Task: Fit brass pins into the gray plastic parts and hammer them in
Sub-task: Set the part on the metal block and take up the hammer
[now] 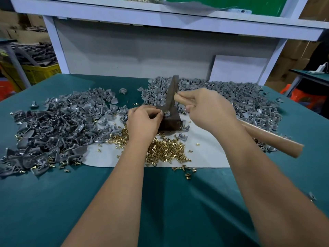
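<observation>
Presently the hammering step is in hand. The left hand (145, 120) pinches a gray part (166, 114) on top of a dark block (170, 123), fingers curled round it. The right hand (207, 111) is clamped on the wooden handle of a hammer (171, 94), whose dark head stands over the part, its lower end at or just above it; contact cannot be confirmed. Whether a pin is already seated in the part cannot be told; the fingers hide it.

Judgement: the next move calls for a short, square blow on the pin head, with the left fingertips kept clear of the hammer face, which sits very near them.

Stock: loose brass pins (164, 150) lie heaped on a white sheet (204, 157) in front of the block. Gray parts are piled to the left (53, 129) and at the rear right (231, 97).

Surface: a bench with a green mat (160, 202). Behind it stands a white frame with an upper shelf (160, 16) and a gray back panel. A yellow crate (41, 73) of dark parts stands at far left; cardboard boxes and another bench show at right.
</observation>
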`<state>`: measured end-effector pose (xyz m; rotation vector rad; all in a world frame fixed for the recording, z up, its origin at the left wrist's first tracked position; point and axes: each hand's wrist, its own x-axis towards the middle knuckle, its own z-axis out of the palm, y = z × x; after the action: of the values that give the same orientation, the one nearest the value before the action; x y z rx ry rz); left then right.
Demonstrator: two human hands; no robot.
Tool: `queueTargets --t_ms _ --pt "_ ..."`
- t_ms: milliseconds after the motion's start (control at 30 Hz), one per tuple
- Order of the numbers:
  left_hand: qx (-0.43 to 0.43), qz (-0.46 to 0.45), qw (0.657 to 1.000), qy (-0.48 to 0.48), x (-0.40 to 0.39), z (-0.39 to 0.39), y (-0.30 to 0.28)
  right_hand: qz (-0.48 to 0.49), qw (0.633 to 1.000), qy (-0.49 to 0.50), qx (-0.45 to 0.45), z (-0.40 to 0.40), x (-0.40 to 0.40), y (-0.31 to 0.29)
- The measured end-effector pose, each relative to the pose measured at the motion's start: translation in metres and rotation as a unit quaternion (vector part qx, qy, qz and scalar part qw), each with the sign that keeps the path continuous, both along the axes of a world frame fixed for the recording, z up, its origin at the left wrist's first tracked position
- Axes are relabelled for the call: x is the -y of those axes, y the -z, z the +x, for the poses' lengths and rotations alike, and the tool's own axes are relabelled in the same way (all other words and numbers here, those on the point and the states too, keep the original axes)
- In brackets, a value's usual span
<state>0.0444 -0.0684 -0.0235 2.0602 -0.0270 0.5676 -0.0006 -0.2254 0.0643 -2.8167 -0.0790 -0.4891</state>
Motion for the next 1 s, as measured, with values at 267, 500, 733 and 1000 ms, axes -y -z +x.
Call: queueTargets --t_ms 267,500,733,1000 --pt "0.006 -0.009 1.0 0.0 0.0 0.001 0.002 -0.032 0.999 0.007 0.004 -0.003 -0.001 0.001" --pt "0.014 0.013 1.0 -0.006 0.0 0.001 0.003 -0.069 0.997 0.01 0.027 -0.005 -0.009 0.011" --pt "0.004 0.011 1.0 0.0 0.0 0.003 0.001 -0.056 0.998 -0.003 0.003 -0.002 -0.009 0.003" --pt "0.005 0.015 1.0 0.007 -0.001 0.003 0.002 -0.05 0.999 -0.022 -0.005 -0.002 -0.008 0.0"
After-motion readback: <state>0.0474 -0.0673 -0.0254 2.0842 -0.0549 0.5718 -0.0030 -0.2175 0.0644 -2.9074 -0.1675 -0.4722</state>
